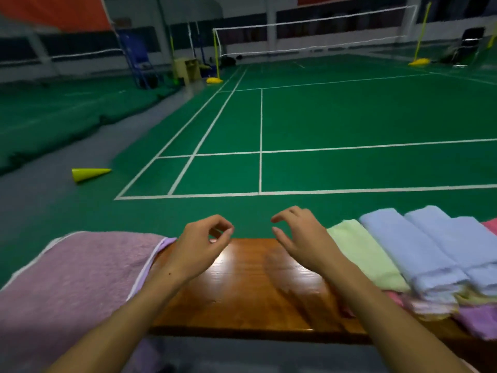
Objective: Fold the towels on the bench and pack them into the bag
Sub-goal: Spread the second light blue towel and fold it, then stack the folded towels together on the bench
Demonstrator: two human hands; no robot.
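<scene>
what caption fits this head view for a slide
Both empty hands hover over a wooden bench between towels.

A large towel [80, 270] lies on the left end of the surface [242, 292]; a pile of towels [419, 262] lies on its right end. Beyond, a cone [90, 174] lies on the floor, left of the court lines.
</scene>
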